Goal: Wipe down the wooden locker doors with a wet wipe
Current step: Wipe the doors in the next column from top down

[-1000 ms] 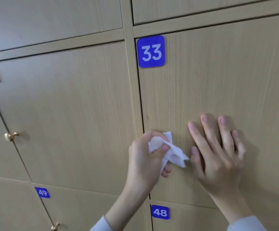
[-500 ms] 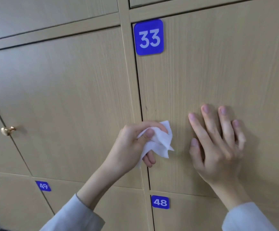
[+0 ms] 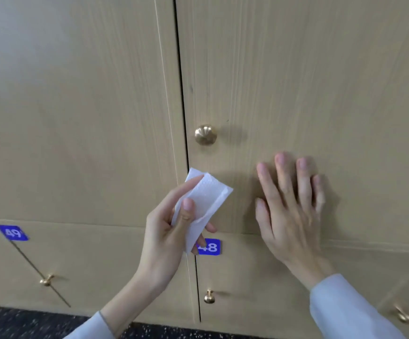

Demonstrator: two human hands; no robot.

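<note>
With the right hand (image 3: 294, 211) flat and open on the locker door (image 3: 308, 94), the left hand (image 3: 166, 231), pinching the folded wet wipe (image 3: 206, 204), should press it flat below the brass knob (image 3: 205, 135) and stroke evenly.

We see our left hand (image 3: 166, 231) pinching a folded white wet wipe (image 3: 204, 204) between thumb and fingers, held in front of the gap between two wooden locker doors. Our right hand (image 3: 291, 206) lies flat with straight fingers on the right-hand locker door (image 3: 321, 81), low down and to the right of its round brass knob (image 3: 205, 134). The left-hand locker door (image 3: 76, 106) is beside it. Below, blue number plates read 48 (image 3: 209, 247) and 49 (image 3: 12, 232), the 48 plate partly hidden by our left fingers. Smaller brass knobs (image 3: 209, 297) show on the lower doors, above a dark speckled floor (image 3: 15, 321). Pale sleeves (image 3: 345, 311) cover both wrists.
</note>
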